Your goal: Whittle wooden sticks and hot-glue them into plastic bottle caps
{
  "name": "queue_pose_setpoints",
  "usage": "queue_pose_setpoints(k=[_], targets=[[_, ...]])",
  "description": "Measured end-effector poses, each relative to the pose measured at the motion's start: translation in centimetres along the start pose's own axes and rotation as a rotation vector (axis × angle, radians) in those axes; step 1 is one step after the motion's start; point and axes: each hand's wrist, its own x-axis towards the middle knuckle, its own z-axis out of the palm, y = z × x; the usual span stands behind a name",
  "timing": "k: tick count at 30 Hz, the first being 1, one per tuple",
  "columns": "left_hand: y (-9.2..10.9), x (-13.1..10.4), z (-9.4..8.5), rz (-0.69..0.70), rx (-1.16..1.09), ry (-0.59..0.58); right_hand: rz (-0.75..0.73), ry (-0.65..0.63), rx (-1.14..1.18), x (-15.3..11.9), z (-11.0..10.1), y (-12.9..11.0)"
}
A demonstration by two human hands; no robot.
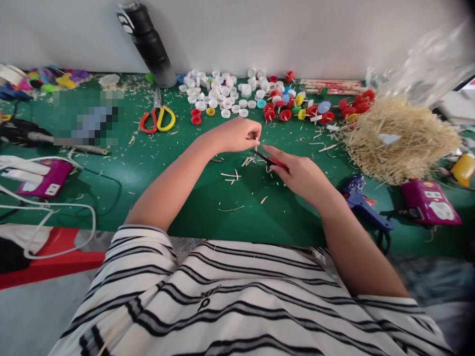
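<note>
My left hand is closed in a pinch on a short pale wooden stick, held above the green table. My right hand is wrapped round a red-handled knife. Its dark, narrow blade points left and lies close to the stick's lower end; whether they touch I cannot tell. Below the hands, thin wood shavings are scattered on the table.
White bottle caps and red caps with sticks lie at the back. Yellow-and-red scissors and a black bottle stand left of them. At right are a straw heap, a blue glue gun and a purple power block.
</note>
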Motion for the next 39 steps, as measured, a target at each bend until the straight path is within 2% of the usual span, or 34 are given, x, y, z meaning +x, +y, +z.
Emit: queue_pose_setpoints(k=[6, 12, 20, 32, 36, 39], targets=[[-0.6, -0.6, -1.3, 0.029, -0.07, 0.073, -0.071, -0.046, 0.019, -0.1, 0.1, -0.2], [-0.9, -0.9, -1.8, 0.049, -0.111, 0.046, -0.096, -0.032, 0.018, -0.1, 0.5, 0.1], [-1.1, -0.7, -1.3, 0.058, -0.05, 0.0, -0.081, -0.01, -0.035, -0.2, 0.2, 0.0], [0.2, -0.6, -1.0, 0.029, -0.051, -0.059, -0.032, 0.015, -0.164, 0.0, -0.2, 0.3], [0.0, -0.4, -0.7, 0.062, -0.023, -0.018, -0.017, 0.004, -0.149, 0.1, -0.1, 0.3], [-0.3, -0.2, -0.3, 0.024, -0.054, 0.002, -0.011, 0.0, -0.135, 0.0, -0.1, 0.4]])
